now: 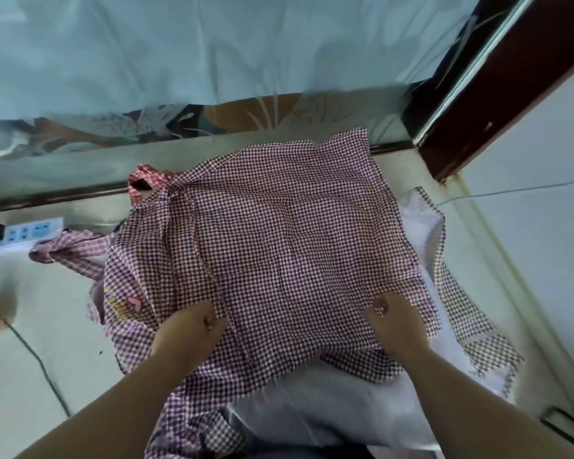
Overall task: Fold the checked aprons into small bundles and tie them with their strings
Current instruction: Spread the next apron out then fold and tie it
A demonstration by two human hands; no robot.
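While pinching the near edge of the apron (295,243), spread over a plastic bag (312,405) on the floor (47,359), with left hand (189,329) and right hand (398,323), probably risking a crooked fold from slippery bag.

Looked like somebody's bedroom at home.
A bed (212,44) with a pale blue sheet sat at the back, dark wooden frame (497,94) beside it, power strip (30,231) on the floor (30,359).
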